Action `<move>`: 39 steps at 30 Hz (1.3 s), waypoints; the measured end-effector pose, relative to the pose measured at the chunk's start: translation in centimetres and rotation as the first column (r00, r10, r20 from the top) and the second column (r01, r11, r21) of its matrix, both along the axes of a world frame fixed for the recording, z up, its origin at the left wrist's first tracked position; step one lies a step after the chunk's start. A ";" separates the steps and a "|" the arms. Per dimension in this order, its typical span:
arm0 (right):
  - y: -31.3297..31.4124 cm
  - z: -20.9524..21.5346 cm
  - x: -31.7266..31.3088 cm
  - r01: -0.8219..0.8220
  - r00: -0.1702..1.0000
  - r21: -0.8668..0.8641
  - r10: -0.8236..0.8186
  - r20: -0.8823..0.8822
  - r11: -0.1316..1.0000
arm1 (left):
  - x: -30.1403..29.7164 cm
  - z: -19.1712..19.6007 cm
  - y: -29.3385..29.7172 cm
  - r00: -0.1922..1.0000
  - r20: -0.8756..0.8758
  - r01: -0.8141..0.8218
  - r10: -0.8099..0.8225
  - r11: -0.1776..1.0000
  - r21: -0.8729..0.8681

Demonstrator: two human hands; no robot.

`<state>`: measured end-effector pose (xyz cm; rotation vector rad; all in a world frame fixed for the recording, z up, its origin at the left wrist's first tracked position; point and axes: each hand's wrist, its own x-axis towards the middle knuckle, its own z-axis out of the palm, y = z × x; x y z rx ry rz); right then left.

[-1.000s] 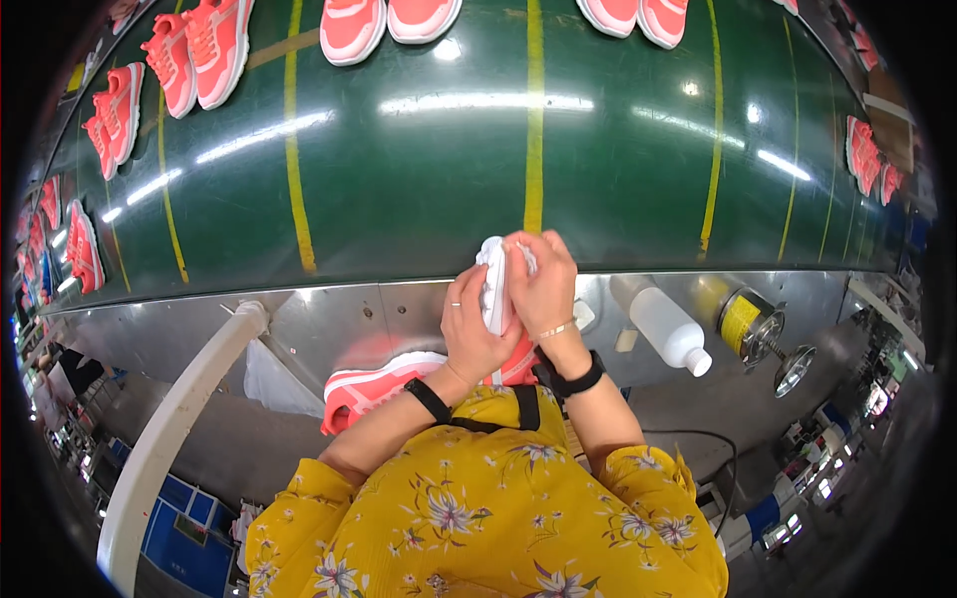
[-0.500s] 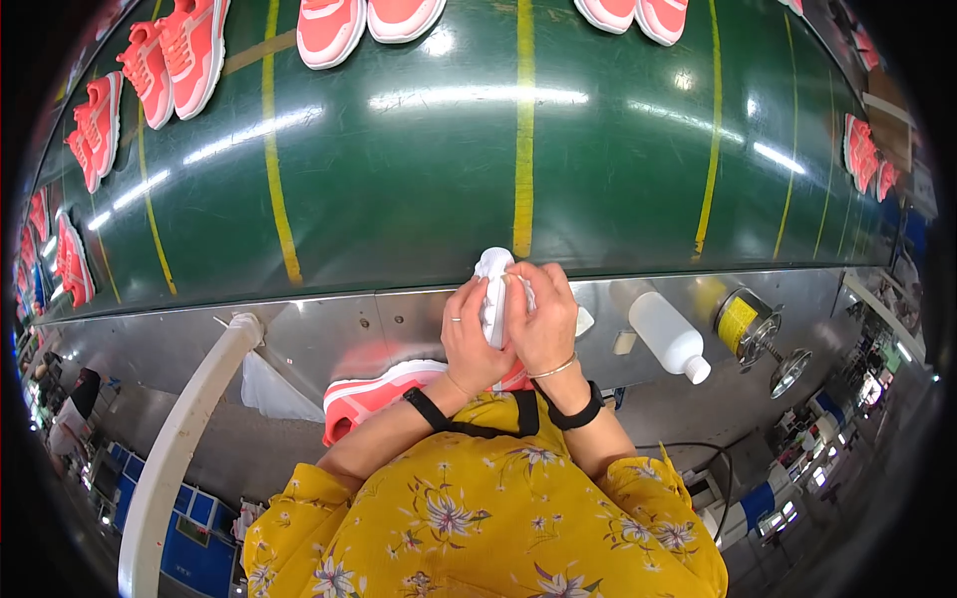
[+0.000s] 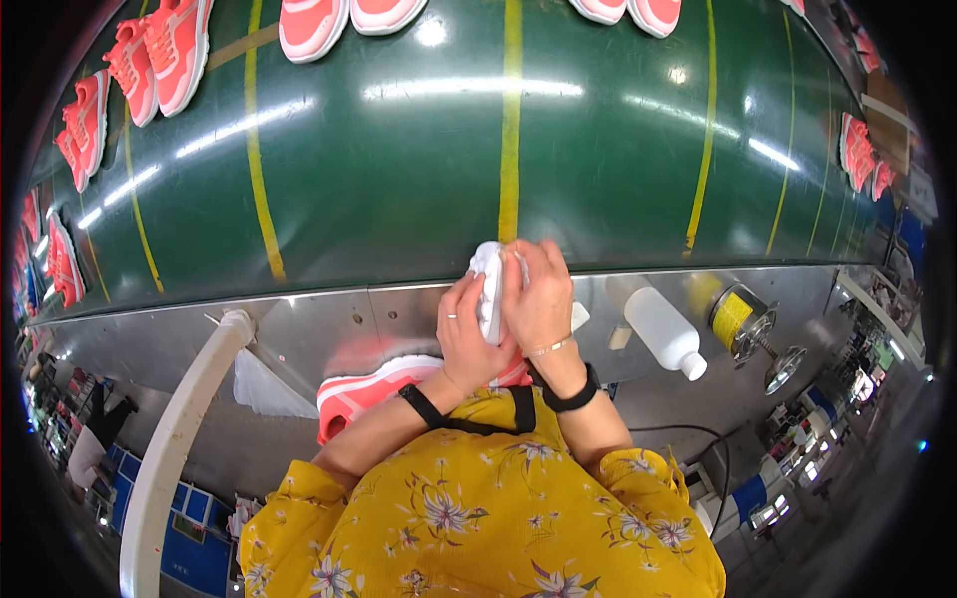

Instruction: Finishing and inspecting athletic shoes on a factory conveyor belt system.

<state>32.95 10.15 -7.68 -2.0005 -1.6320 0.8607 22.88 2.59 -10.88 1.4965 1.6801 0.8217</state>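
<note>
Both my hands are closed round a narrow white piece [image 3: 488,299], which looks like a shoe's sole seen on edge; my fingers cover much of it. My left hand [image 3: 467,334] grips its left side, with the thumb near the lower end. On the other side my right hand [image 3: 538,304] has its fingers bent at the upper end. Just below and left of my hands, a coral sneaker [image 3: 374,394] with a white sole lies partly behind my left forearm. A bit of coral also shows beneath my hands.
A green belt [image 3: 608,189] with yellow stripes runs ahead, carrying coral sneakers [image 3: 177,55] in pairs. On its metal ledge [image 3: 319,319], to my right, are a white bottle [image 3: 660,329] and a metal can with yellow label [image 3: 733,317]. A pale curved bar [image 3: 189,439] rises at left.
The sneakers and stripes on the belt have shifted slightly left. My right fingers have moved up a little at the white piece's upper end, and both hands keep their hold.
</note>
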 end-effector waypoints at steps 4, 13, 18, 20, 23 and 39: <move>-0.5 0.2 -0.2 -0.006 1.000 -0.027 0.005 -0.020 1.000 | 0.1 -0.5 -0.1 0.999 0.046 -0.013 0.012 1.000 0.022; -0.7 0.8 -0.3 -0.020 0.999 -0.017 0.019 -0.032 1.000 | 0.0 -0.8 -0.2 0.999 0.045 -0.018 0.017 1.000 0.024; 1.0 -0.1 0.1 -0.032 0.999 -0.034 0.033 0.024 0.999 | 0.1 -0.3 0.1 1.000 0.005 0.001 -0.001 1.000 -0.006; -0.1 0.1 0.0 -0.023 1.000 -0.012 0.023 -0.002 1.000 | 0.0 -0.8 -0.1 1.000 0.015 0.002 -0.002 1.000 0.011; -0.4 0.2 -0.1 -0.005 1.000 -0.026 0.004 -0.024 1.000 | 0.1 -1.1 -0.3 0.999 0.037 -0.005 0.003 0.999 0.035; -0.9 0.4 0.3 -0.022 0.999 -0.031 0.022 -0.028 0.999 | 0.3 -1.0 -0.2 0.999 0.038 0.001 -0.002 1.000 0.026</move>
